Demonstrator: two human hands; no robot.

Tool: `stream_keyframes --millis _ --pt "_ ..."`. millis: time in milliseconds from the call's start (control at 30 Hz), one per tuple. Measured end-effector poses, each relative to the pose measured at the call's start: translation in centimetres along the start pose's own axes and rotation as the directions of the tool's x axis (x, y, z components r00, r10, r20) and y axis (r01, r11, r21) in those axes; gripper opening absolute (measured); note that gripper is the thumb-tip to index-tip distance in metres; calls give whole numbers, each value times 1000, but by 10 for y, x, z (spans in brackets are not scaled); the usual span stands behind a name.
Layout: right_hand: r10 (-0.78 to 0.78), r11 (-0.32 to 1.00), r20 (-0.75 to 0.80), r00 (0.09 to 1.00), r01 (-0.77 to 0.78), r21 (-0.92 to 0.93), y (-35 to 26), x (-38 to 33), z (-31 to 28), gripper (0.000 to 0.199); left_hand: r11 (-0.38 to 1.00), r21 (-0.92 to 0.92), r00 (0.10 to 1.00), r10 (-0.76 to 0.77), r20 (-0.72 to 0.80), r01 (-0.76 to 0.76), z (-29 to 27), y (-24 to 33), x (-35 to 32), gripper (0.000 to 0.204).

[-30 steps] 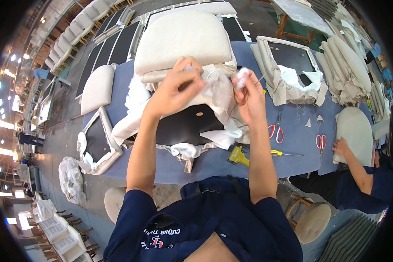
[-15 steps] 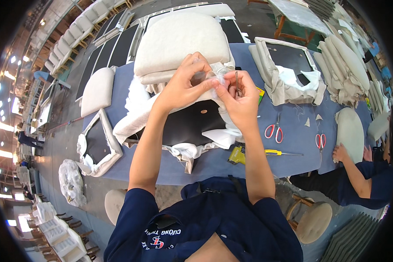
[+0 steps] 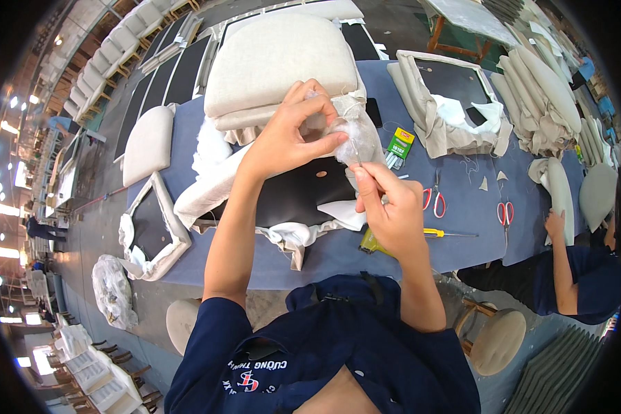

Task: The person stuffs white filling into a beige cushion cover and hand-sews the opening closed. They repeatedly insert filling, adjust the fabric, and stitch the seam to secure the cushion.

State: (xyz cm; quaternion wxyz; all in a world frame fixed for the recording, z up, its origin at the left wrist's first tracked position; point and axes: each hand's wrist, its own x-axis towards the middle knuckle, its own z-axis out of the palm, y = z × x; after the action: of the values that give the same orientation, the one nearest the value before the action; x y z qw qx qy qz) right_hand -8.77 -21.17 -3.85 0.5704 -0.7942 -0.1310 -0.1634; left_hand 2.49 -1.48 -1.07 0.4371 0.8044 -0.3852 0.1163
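My left hand (image 3: 297,131) curls its thumb and fingers round a tuft of white fibre stuffing (image 3: 352,141) at the corner of a cream upholstered panel. My right hand (image 3: 393,210) is closed in a pinch on a thin metal tool, mostly hidden by the fingers; its tip meets the lower side of the tuft. Below my hands lies the panel's black backing (image 3: 283,196), with loose cream cloth and a white flap (image 3: 343,215) along its near edge. A thick cream cushion (image 3: 283,65) sits just beyond.
Right of my hands are a green and yellow box of staples (image 3: 399,145), red-handled scissors (image 3: 435,199), a second pair (image 3: 506,215) and a yellow screwdriver (image 3: 448,234). A yellow-green tool (image 3: 372,243) lies partly behind my right wrist. A co-worker's hand (image 3: 554,224) touches a cream cushion (image 3: 559,190).
My right hand has drawn back from the stuffing, down and toward me, with the thin tool. The tuft shows larger, and the staple box is uncovered. The co-worker's cushion has tilted on edge.
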Motion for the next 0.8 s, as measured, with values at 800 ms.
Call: stream_keyframes --millis 800 --pt "8 1000 -71 997 -8 3 5 9 12 10 998 -12 995 67 76 -66 -5 9 -5 9"
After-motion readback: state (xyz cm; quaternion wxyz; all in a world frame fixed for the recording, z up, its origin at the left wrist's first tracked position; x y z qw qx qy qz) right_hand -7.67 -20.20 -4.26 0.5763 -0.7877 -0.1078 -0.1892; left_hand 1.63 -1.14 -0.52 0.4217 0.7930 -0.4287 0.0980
